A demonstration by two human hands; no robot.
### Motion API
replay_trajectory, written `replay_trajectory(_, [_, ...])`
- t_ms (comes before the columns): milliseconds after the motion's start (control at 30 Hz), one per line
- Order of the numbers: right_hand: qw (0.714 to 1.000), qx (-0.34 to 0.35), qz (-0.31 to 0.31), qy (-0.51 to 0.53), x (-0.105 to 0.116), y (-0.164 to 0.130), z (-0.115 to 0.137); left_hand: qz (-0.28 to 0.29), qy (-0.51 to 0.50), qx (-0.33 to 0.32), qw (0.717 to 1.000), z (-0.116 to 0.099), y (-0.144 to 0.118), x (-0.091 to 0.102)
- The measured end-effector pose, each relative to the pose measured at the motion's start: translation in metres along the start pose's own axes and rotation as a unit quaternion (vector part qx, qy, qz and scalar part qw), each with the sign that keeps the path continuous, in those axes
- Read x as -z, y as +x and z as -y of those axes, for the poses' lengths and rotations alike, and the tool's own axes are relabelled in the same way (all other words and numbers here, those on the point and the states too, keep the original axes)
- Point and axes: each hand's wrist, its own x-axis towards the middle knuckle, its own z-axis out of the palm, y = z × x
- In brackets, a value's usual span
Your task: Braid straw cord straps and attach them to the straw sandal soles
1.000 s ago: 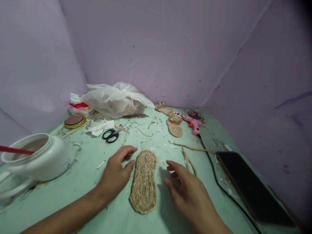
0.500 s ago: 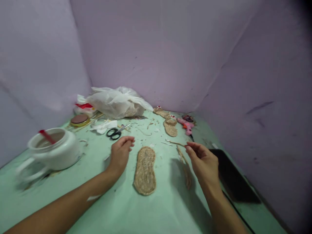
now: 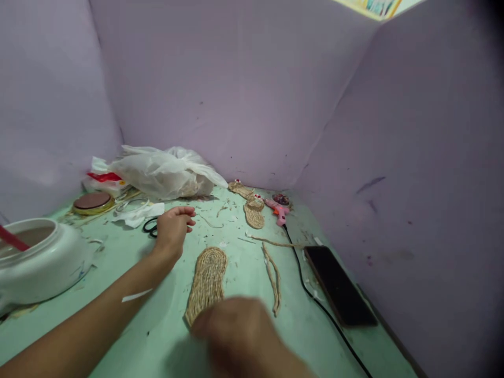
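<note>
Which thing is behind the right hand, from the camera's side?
Behind the blurred right hand is a sole-shaped cord piece. Its far part shows; part of its near end is covered, so I cannot tell whether they touch.

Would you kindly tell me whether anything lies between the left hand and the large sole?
Nothing visible does: only green tabletop separates the left hand from the large sole. Scissors lie on the hand's other side.

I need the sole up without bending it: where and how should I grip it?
Probably pinch the far half of the sole across its two long edges, coming from above on the far side. It lies flat on the table, so the edges offer the best hold; that half is uncovered, while the blurred right hand hides part of the near end.
</note>
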Motion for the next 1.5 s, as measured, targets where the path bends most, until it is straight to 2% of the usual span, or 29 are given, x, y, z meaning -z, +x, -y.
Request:
replay_trajectory(33, [0.995, -0.056, -0.076, -0.032, 0.017, -0.004, -0.013, 0.011, 0.011, -0.014, 1.0, -0.001, -0.003, 0.0])
replay_trajectory(67, [0.962, -0.16, -0.202, -0.087, 0.034, -0.008, -0.028, 0.024, 0.024, -0.031, 0.999, -0.003, -0.007, -0.001])
replay_trajectory(100, [0.914, -0.263, -0.279, -0.135, 0.05, -0.012, -0.043, 0.036, 0.039, -0.05, 0.997, -0.004, -0.011, -0.002])
replay_trajectory(133, [0.865, -0.357, -0.309, -0.169, 0.062, -0.016, -0.057, 0.048, 0.055, -0.069, 0.995, -0.005, -0.015, -0.004])
replay_trajectory(167, [0.829, -0.427, -0.307, -0.189, 0.072, -0.021, -0.07, 0.06, 0.071, -0.087, 0.992, -0.006, -0.019, -0.004])
replay_trajectory(200, [0.821, -0.445, -0.301, -0.192, 0.077, -0.025, -0.082, 0.071, 0.087, -0.103, 0.988, -0.006, -0.022, -0.005])
replay_trajectory(333, [0.827, -0.468, -0.249, -0.19, 0.068, -0.032, -0.106, 0.108, 0.138, -0.132, 0.976, 0.002, -0.026, -0.001])
replay_trajectory(467, [0.834, -0.467, -0.211, -0.202, 0.053, -0.025, -0.11, 0.125, 0.197, -0.134, 0.963, 0.017, -0.021, 0.005])
replay_trajectory(633, [0.825, -0.479, -0.212, -0.212, 0.053, -0.024, -0.112, 0.135, 0.251, -0.113, 0.952, 0.027, -0.018, 0.006])
replay_trajectory(700, [0.819, -0.473, -0.265, -0.191, 0.055, -0.027, -0.111, 0.135, 0.27, -0.098, 0.948, 0.028, -0.019, 0.006])
replay_trajectory(833, [0.779, -0.424, -0.451, -0.095, 0.056, -0.032, -0.107, 0.173, 0.318, -0.072, 0.929, 0.027, -0.023, 0.006])
replay_trajectory(933, [0.772, -0.404, -0.491, 0.011, 0.055, -0.031, -0.103, 0.2, 0.362, -0.073, 0.908, 0.026, -0.027, 0.006])
replay_trajectory(1000, [0.783, -0.401, -0.47, 0.074, 0.053, -0.028, -0.101, 0.201, 0.381, -0.074, 0.9, 0.026, -0.028, 0.006])
replay_trajectory(1033, [0.794, -0.4, -0.453, 0.068, 0.051, -0.027, -0.099, 0.2, 0.386, -0.074, 0.898, 0.026, -0.028, 0.006])
replay_trajectory(1100, [0.824, -0.377, -0.423, -0.028, 0.049, -0.023, -0.095, 0.2, 0.383, -0.075, 0.899, 0.027, -0.028, 0.007])
replay_trajectory(1167, [0.84, -0.326, -0.408, -0.144, 0.045, -0.017, -0.088, 0.201, 0.368, -0.076, 0.905, 0.028, -0.027, 0.008])
replay_trajectory(1233, [0.849, -0.299, -0.407, -0.153, 0.037, -0.008, -0.079, 0.202, 0.35, -0.075, 0.912, 0.029, -0.026, 0.008])
replay_trajectory(1267, [0.859, -0.308, -0.396, -0.099, 0.032, -0.003, -0.075, 0.204, 0.338, -0.074, 0.916, 0.03, -0.026, 0.008])
replay_trajectory(1333, [0.869, -0.362, -0.33, 0.074, 0.02, 0.008, -0.07, 0.211, 0.31, -0.073, 0.924, 0.032, -0.025, 0.008])
replay_trajectory(1400, [0.847, -0.406, -0.271, 0.213, 0.009, 0.019, -0.07, 0.22, 0.29, -0.071, 0.929, 0.034, -0.024, 0.008])
replay_trajectory(1500, [0.814, -0.427, -0.26, 0.295, 0.0, 0.03, -0.076, 0.235, 0.309, -0.081, 0.918, 0.033, -0.025, 0.008])
